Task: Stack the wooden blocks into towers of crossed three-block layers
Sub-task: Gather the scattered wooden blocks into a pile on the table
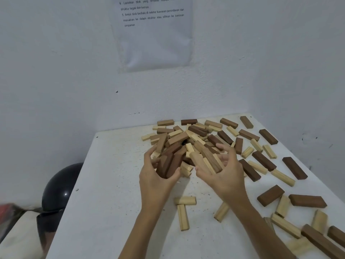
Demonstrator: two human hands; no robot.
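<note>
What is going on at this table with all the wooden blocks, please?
A person is gathering blocks from a jumbled pile on a white table. The left hand grips a bundle of dark brown blocks; the right hand holds several lighter blocks. Many more lie scattered around, and no tower is standing yet.

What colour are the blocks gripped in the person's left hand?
Dark reddish-brown wooden blocks, seen best in the head view.
</note>
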